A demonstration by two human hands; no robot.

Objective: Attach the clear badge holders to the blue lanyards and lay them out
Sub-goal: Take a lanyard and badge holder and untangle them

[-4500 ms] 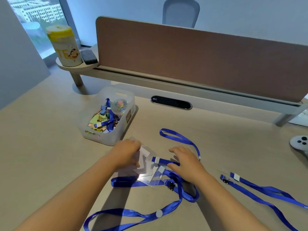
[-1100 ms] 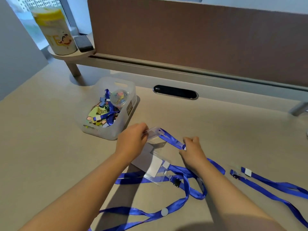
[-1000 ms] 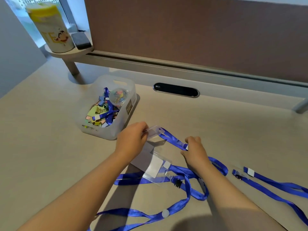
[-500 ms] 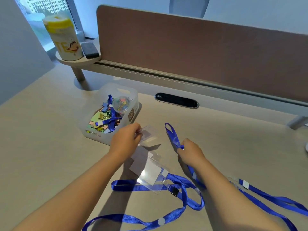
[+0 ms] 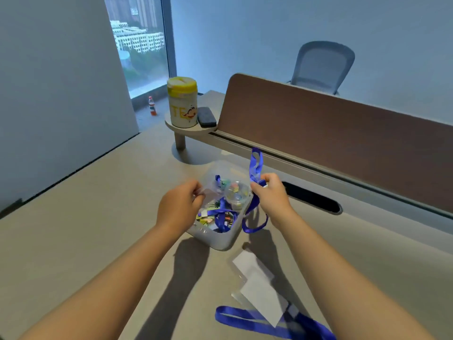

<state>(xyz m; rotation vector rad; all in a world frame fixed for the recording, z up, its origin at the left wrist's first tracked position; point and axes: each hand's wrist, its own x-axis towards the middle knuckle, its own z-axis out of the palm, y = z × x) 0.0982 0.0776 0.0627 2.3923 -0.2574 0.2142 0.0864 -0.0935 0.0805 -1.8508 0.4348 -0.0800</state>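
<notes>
- Pinched between thumb and fingers of the left hand point(image 5: 182, 207) is a clear plastic badge holder point(image 5: 208, 191) with a pale card inside, raised in the air over the storage tub; the right hand point(image 5: 269, 192) is clenched round a blue fabric lanyard point(image 5: 256, 165), whose loop stands up above the fist while the rest of the strap hangs down beside the tub.
- Beneath both hands spreads the wide beige desk point(image 5: 85, 229), with a brown divider panel point(image 5: 343, 133) running along its far side.
- Just under the raised hands sits a translucent plastic tub point(image 5: 220, 241) filled with coloured clips and more blue straps.
- Nearer the person, other clear badge holders with white cards point(image 5: 259, 290) lie flat on the desk, one overlapping another blue lanyard point(image 5: 245, 320) at the bottom edge; whether that pair is clipped together cannot be told.
- Step in hand, as I judge it: bringing holder and lanyard together, with the two held apart and not yet joined.
- Next move likely calls for finding the lanyard's clip, which the right fist hides, then lining it up with the slot at the holder's top edge, hooking it through, and laying the joined pair on the desk.
</notes>
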